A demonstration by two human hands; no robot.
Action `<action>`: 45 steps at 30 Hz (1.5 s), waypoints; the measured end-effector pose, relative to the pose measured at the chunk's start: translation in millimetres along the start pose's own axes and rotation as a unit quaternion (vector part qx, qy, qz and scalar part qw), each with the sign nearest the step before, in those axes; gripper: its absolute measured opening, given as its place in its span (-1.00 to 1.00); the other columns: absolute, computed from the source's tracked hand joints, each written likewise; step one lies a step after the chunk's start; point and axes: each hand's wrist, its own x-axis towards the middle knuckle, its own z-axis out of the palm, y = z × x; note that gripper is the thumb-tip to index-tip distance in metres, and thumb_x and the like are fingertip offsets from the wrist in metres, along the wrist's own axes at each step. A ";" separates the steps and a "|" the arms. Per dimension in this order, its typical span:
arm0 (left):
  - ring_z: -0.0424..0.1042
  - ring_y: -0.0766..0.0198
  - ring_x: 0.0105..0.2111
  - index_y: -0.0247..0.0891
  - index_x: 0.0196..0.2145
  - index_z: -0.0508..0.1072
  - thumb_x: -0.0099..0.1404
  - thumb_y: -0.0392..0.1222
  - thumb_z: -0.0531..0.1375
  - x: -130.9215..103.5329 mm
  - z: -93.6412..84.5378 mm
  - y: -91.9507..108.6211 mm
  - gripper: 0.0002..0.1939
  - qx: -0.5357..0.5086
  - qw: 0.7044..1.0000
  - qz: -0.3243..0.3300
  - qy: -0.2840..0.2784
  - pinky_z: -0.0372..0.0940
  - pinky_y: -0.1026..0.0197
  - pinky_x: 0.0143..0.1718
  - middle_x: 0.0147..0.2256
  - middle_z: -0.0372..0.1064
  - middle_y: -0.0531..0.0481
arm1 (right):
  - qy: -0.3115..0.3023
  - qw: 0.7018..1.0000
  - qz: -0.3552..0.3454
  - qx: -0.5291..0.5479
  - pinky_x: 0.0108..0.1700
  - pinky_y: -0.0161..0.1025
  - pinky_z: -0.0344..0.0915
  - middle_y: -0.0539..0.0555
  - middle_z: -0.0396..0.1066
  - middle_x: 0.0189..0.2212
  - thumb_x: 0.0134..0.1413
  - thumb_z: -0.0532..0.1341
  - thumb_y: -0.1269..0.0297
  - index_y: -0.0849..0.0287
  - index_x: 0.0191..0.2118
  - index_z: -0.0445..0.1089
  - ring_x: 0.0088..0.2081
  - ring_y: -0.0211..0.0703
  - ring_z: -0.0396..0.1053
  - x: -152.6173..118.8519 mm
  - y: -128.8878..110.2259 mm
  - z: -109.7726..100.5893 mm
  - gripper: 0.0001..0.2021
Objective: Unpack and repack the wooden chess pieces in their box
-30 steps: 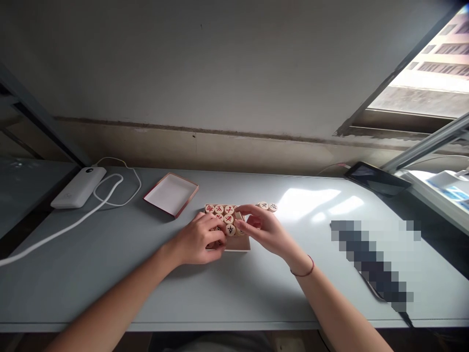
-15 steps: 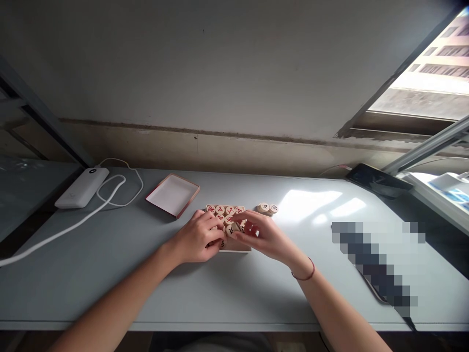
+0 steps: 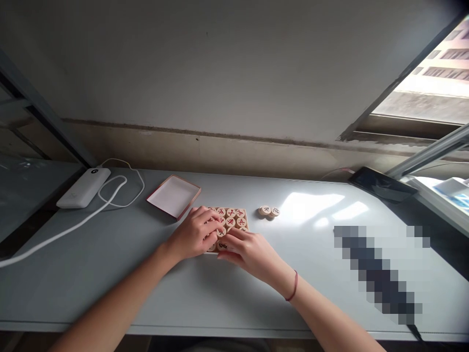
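Observation:
Round wooden pieces with red and black characters stand in rows in a shallow box (image 3: 246,221) at the middle of the table. My left hand (image 3: 198,232) lies over the left side of the box, fingers bent and a little apart, fingertips on the pieces. At the box's front right, my right hand (image 3: 247,249) has its thumb and fingers around a round piece (image 3: 222,246) with a black mark, partly hidden by the fingers. Two more loose pieces (image 3: 269,211) rest on the table, right of the box.
An upturned box lid (image 3: 174,196) lies behind and left of the box. On the left are a white power bank (image 3: 83,188) and a white cable (image 3: 73,227). A black phone (image 3: 383,184) lies at the back right; a blurred dark object (image 3: 381,274) is at the right.
My right hand has moved down and left to the box's front row, uncovering the red-marked pieces at the right. My left hand has shifted slightly up. The view has shifted a little.

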 end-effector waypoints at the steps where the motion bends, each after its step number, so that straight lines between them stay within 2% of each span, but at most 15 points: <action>1: 0.31 0.22 -0.21 -0.18 -0.31 0.48 0.27 -0.35 0.02 -0.1 0.7 0.2 -0.75 -0.003 1.000 0.001 -0.003 0.18 0.11 -0.14 -0.23 0.41 0.02 | -0.002 1.000 -0.003 0.010 -0.49 -0.34 0.11 0.04 0.38 -0.39 0.22 0.15 0.14 0.15 -0.28 0.39 -0.50 -0.29 0.27 0.2 -0.3 -1.6 -0.80; 5: 0.29 0.17 -0.12 -0.18 -0.25 0.48 0.26 -0.35 0.02 -0.8 4.2 4.3 -0.74 -0.020 1.000 0.009 -0.017 0.19 0.10 -0.08 -0.16 0.39 -0.03 | 0.026 0.997 0.015 0.072 -0.42 -0.36 0.20 0.04 0.38 -0.38 0.24 0.12 0.21 0.14 -0.30 0.39 -0.45 -0.29 0.32 1.4 6.6 -18.4 -0.83; 7: 0.24 0.11 -0.03 -0.17 -0.19 0.47 0.26 -0.32 0.04 -1.7 7.3 8.3 -0.74 -0.015 1.000 0.008 -0.025 0.17 0.06 -0.03 -0.08 0.35 -0.08 | 0.071 0.994 0.066 0.059 -0.42 -0.34 0.22 0.06 0.39 -0.34 0.26 0.08 0.24 0.15 -0.28 0.38 -0.48 -0.32 0.31 0.9 18.4 -28.5 -0.82; 9: 0.19 0.03 0.04 -0.13 -0.15 0.48 0.25 -0.21 0.11 -3.0 11.3 12.8 -0.77 -0.001 0.999 0.012 -0.035 0.13 -0.02 0.02 -0.01 0.30 -0.10 | 0.096 0.987 0.130 0.005 -0.44 -0.31 0.23 0.11 0.40 -0.21 0.25 0.06 0.25 0.15 -0.19 0.36 -0.54 -0.34 0.28 -1.0 34.2 -35.6 -0.83; 11: 0.16 -0.03 0.07 -0.11 -0.19 0.49 0.21 -0.07 0.18 -4.2 15.1 16.4 -0.78 0.014 0.999 0.023 -0.046 0.09 -0.07 0.04 0.04 0.26 -0.11 | 0.076 0.979 0.181 -0.046 -0.47 -0.28 0.24 0.18 0.35 -0.05 0.21 0.07 0.28 0.15 -0.06 0.32 -0.56 -0.34 0.29 -3.9 50.3 -38.0 -0.78; 13: 0.16 -0.06 0.07 -0.14 -0.27 0.50 0.18 0.01 0.20 -4.9 17.9 18.6 -0.77 0.026 0.998 0.032 -0.056 0.07 -0.10 0.06 0.07 0.24 -0.11 | 0.037 0.975 0.209 -0.067 -0.46 -0.26 0.27 0.21 0.32 0.02 0.18 0.07 0.33 0.16 0.03 0.26 -0.52 -0.29 0.35 -6.9 63.2 -36.2 -0.70; 17: 0.14 -0.08 0.09 -0.18 -0.35 0.49 0.17 0.05 0.21 -5.7 20.2 19.6 -0.75 0.042 0.997 0.029 -0.065 0.05 -0.14 0.08 0.10 0.23 -0.11 | -0.008 0.971 0.228 -0.078 -0.40 -0.24 0.31 0.21 0.36 -0.02 0.16 0.03 0.45 0.19 0.04 0.26 -0.40 -0.19 0.43 -10.2 75.5 -29.0 -0.67; 22: 0.12 -0.09 0.12 -0.18 -0.38 0.48 0.13 0.05 0.24 -7.2 22.8 19.4 -0.75 0.032 0.997 0.022 -0.063 0.05 -0.11 0.09 0.09 0.24 -0.10 | -0.028 0.966 0.239 -0.091 -0.38 -0.26 0.29 0.20 0.36 -0.04 0.14 0.01 0.54 0.19 -0.01 0.30 -0.37 -0.19 0.42 -10.1 77.0 -28.0 -0.67; 26: 0.15 -0.06 0.09 -0.16 -0.28 0.48 0.15 0.06 0.23 -7.1 22.2 20.0 -0.72 0.018 0.998 0.026 -0.050 0.06 -0.09 0.08 0.05 0.27 -0.11 | -0.047 0.962 0.253 -0.091 -0.37 -0.30 0.28 0.17 0.36 -0.10 0.15 0.00 0.56 0.19 -0.07 0.35 -0.38 -0.22 0.41 -8.9 79.0 -28.0 -0.69; 29: 0.19 -0.03 0.07 -0.14 -0.15 0.46 0.19 0.04 0.21 -6.0 19.7 20.9 -0.68 0.010 0.999 0.031 -0.037 0.08 -0.06 0.07 0.03 0.29 -0.12 | -0.049 0.960 0.261 -0.091 -0.38 -0.29 0.27 0.19 0.35 -0.10 0.20 -0.01 0.51 0.21 -0.09 0.36 -0.41 -0.23 0.40 -8.1 82.6 -26.2 -0.72; 32: 0.22 -0.02 0.06 -0.15 -0.11 0.44 0.21 0.01 0.20 -4.9 19.1 21.4 -0.68 0.009 0.999 0.038 -0.017 0.11 -0.05 0.05 0.01 0.32 -0.12 | -0.039 0.961 0.261 -0.078 -0.36 -0.27 0.28 0.21 0.35 -0.09 0.22 -0.01 0.47 0.22 -0.11 0.38 -0.42 -0.24 0.39 -6.9 82.7 -26.6 -0.75; 35: 0.28 0.04 0.00 -0.18 -0.03 0.38 0.28 -0.09 0.16 -3.2 21.2 22.3 -0.68 0.017 0.999 0.022 0.024 0.19 0.00 0.00 -0.05 0.37 -0.13 | 0.007 0.972 0.236 -0.009 -0.32 -0.25 0.30 0.18 0.37 -0.12 0.25 0.03 0.37 0.20 -0.13 0.38 -0.44 -0.26 0.38 -4.1 70.8 -31.2 -0.79; 38: 0.34 0.11 -0.06 -0.18 0.11 0.27 0.33 -0.17 0.13 -0.5 23.5 24.7 -0.61 0.009 0.997 -0.012 0.081 0.25 0.03 -0.01 -0.07 0.38 -0.12 | 0.034 0.971 0.193 0.138 -0.38 -0.28 0.30 0.09 0.41 -0.20 0.26 0.06 0.16 0.13 -0.11 0.35 -0.49 -0.31 0.33 0.1 46.8 -35.9 -0.78; 42: 0.39 0.16 -0.08 -0.16 0.07 0.27 0.32 -0.13 0.16 2.3 23.8 28.9 -0.63 -0.043 0.991 -0.026 0.124 0.31 0.08 -0.01 -0.10 0.39 -0.10 | 0.012 0.935 0.163 0.313 -0.50 -0.35 0.24 0.06 0.43 -0.26 0.19 0.13 0.01 0.14 -0.12 0.31 -0.52 -0.36 0.26 4.4 20.3 -35.8 -0.69; 45: 0.42 0.19 -0.11 -0.17 0.01 0.30 0.33 -0.21 0.14 2.5 23.1 30.8 -0.71 -0.059 0.990 -0.018 0.128 0.33 0.12 -0.03 -0.14 0.41 -0.07 | 0.001 0.911 0.161 0.379 -0.47 -0.35 0.28 0.09 0.42 -0.24 0.15 0.15 -0.03 0.16 -0.15 0.30 -0.47 -0.35 0.29 4.7 17.7 -35.2 -0.65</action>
